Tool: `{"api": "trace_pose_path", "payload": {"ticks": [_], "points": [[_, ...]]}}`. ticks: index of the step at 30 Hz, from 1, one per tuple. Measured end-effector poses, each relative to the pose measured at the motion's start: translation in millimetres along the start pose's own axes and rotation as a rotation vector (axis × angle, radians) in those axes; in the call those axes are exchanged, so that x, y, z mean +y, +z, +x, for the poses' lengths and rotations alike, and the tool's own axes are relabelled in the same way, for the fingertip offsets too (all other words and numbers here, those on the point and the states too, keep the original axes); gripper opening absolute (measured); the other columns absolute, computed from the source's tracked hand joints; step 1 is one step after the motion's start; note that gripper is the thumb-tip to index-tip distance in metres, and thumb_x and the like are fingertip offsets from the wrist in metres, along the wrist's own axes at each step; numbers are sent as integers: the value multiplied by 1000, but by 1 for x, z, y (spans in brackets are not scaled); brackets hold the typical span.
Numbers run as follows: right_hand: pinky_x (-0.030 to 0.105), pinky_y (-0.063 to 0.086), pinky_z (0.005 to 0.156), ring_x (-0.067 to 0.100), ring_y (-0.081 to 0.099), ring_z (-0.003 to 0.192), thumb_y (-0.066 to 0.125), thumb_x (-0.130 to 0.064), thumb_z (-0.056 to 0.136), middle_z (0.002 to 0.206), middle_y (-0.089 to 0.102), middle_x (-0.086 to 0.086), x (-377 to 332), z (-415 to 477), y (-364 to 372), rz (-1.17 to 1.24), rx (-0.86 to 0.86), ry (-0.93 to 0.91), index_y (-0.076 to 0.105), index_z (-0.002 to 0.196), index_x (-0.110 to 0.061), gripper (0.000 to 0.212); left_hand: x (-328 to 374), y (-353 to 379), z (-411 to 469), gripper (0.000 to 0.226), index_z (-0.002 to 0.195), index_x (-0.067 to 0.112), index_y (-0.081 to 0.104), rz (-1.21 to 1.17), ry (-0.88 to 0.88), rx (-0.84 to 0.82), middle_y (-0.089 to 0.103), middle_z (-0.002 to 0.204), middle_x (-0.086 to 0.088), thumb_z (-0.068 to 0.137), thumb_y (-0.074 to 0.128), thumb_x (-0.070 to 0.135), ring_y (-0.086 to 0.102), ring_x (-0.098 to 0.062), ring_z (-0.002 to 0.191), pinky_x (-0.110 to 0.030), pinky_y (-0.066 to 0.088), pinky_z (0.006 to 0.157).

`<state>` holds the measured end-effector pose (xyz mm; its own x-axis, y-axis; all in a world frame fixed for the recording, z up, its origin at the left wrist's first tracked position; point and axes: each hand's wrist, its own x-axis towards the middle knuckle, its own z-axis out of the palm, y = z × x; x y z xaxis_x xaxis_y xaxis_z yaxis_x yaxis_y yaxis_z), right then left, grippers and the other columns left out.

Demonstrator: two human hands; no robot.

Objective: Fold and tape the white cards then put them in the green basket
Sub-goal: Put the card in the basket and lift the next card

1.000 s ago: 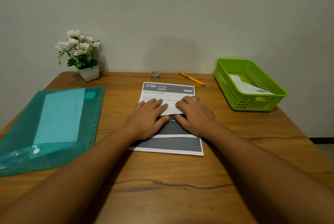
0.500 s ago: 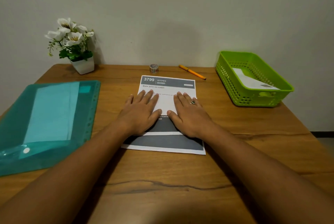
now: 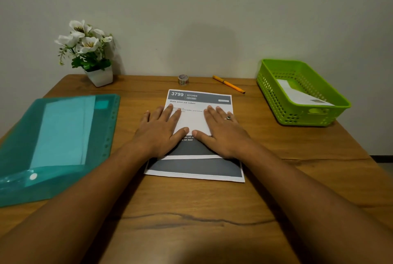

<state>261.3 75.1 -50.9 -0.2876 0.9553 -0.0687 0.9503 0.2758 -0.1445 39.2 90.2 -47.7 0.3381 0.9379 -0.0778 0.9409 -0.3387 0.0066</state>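
Nearest, wooden table (image 3: 191,210) grain under both forearms. Beyond that, left hand (image 3: 158,134) and right hand (image 3: 223,134) laid flat, fingers straight and spread, gripping nothing, pressing down on the folded white card (image 3: 195,121) at mid-table, thumbs nearly meeting. Card's near edge well back from the table's front edge. To the left, teal folder (image 3: 63,146), a strip of wood between it and the card. Far right, green basket (image 3: 274,93) holding a folded card (image 3: 297,93). By the wall, tape roll (image 3: 183,79), orange pen (image 3: 228,84), flower pot (image 3: 100,76).
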Motion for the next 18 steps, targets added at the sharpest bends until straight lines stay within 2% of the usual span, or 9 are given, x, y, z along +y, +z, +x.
{"api": "trace_pose_path", "payload": {"ticks": [3,5,8,9,13,18], "points": [[46,-1,128,21,-4,161,14,-81,95,175,-4,2,26,-8,-5,-6,-22,48,0,167,-17,97,-9,-7,-3,95,164,23,-1,10,-35,-52,-2,172,-2,89,7,81,-1,-25,158,-55,7,125],[46,-1,127,22,-4,161,19,-80,97,175,-4,3,33,-11,-11,3,-58,48,2,167,-17,96,-11,-19,-4,100,164,21,5,39,-24,-88,5,171,-3,87,14,85,9,-27,156,-55,15,124],[47,7,128,23,5,160,37,-76,97,174,4,1,39,-7,-24,23,-110,35,11,167,-20,94,-11,-37,-1,95,156,23,32,78,30,-41,32,161,-5,85,35,86,35,-25,142,-46,39,111],[48,12,129,23,10,160,45,-75,96,174,10,0,42,-5,-30,39,-118,23,17,166,-21,92,-11,-41,0,92,152,24,39,73,51,-20,38,156,-4,84,41,86,39,-23,136,-42,42,107],[45,29,123,22,32,152,70,-68,86,166,35,-4,53,-1,-46,128,-120,7,38,159,-27,89,-12,-48,9,86,145,33,44,-2,55,-81,42,151,-3,77,56,84,40,-23,136,-46,44,106],[45,31,122,23,33,151,78,-64,80,165,37,-5,40,1,-60,74,-117,3,37,158,-31,94,-8,-57,14,87,138,33,46,-62,28,-141,44,143,-1,69,69,81,42,-22,128,-47,48,100]]}}
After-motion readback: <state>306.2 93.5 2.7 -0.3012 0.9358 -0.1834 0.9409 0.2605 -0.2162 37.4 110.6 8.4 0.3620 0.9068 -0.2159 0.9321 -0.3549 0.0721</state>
